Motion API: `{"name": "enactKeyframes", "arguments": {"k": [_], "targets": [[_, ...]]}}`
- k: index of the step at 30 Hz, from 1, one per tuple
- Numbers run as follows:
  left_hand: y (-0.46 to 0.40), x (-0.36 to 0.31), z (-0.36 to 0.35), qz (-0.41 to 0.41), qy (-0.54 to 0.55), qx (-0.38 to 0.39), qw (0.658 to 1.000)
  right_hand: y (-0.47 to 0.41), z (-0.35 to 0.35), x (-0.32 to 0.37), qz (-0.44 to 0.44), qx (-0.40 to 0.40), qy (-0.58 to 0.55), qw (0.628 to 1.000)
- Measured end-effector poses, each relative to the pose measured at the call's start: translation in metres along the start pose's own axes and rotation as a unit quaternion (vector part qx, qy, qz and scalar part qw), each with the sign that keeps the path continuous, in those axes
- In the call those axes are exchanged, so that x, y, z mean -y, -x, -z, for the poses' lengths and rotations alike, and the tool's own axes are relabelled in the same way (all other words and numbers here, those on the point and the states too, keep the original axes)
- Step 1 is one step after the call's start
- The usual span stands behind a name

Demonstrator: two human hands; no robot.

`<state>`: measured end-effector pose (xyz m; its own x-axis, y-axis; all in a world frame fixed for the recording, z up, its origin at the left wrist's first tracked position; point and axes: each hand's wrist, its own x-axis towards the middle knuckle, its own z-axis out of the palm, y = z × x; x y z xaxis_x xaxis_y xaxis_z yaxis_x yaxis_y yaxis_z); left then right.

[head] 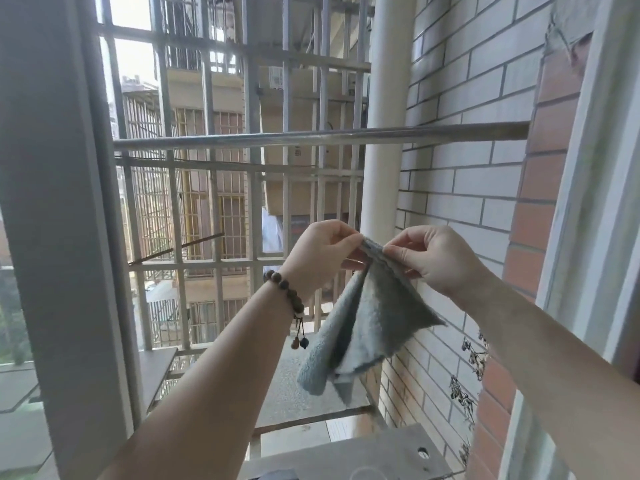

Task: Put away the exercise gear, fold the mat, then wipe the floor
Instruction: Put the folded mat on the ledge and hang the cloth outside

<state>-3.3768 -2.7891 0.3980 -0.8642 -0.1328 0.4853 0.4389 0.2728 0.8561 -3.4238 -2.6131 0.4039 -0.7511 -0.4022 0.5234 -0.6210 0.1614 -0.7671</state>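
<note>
Your left hand and right hand each pinch the grey cloth by its top edge, below the metal rail; loosen either grip and it could drop through the window grille.

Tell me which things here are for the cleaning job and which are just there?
For the job:
grey cloth, pinched by the left hand and the right hand

Just there:
metal rail
window bars
white pipe
brick wall
bead bracelet
</note>
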Motion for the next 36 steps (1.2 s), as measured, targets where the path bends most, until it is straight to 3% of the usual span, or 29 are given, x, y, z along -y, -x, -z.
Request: {"name": "enactKeyframes", "arguments": {"k": [7,12,14,17,20,24,28,33,36], "targets": [[-0.014,-0.004,0.0,0.062,0.131,-0.018,0.989,-0.01,-0.002,0.015,0.006,0.029,0.034,0.999],[-0.025,-0.008,-0.002,0.092,0.178,0.01,0.98,-0.024,0.004,0.016,-0.01,0.013,0.016,1.0],[-0.028,-0.007,0.0,0.064,0.122,0.048,0.989,-0.03,0.007,0.015,0.0,0.011,0.044,0.999],[-0.033,-0.005,0.015,0.029,-0.053,0.108,0.992,-0.039,0.016,0.021,0.03,0.003,0.1,0.995],[-0.043,0.001,0.035,0.014,-0.158,0.11,0.981,-0.049,0.031,0.028,0.054,-0.027,0.114,0.992],[-0.059,0.004,0.049,0.001,-0.197,0.023,0.98,-0.054,0.049,0.04,0.082,-0.051,0.17,0.981],[-0.084,-0.008,0.061,-0.049,-0.188,-0.062,0.979,-0.058,0.066,0.054,0.083,-0.023,0.332,0.939],[-0.114,-0.031,0.079,-0.124,-0.282,-0.207,0.929,-0.075,0.081,0.055,0.073,-0.196,0.459,0.864],[-0.128,-0.041,0.087,-0.082,-0.272,-0.249,0.926,-0.086,0.083,0.056,0.044,-0.274,0.452,0.848]]}}
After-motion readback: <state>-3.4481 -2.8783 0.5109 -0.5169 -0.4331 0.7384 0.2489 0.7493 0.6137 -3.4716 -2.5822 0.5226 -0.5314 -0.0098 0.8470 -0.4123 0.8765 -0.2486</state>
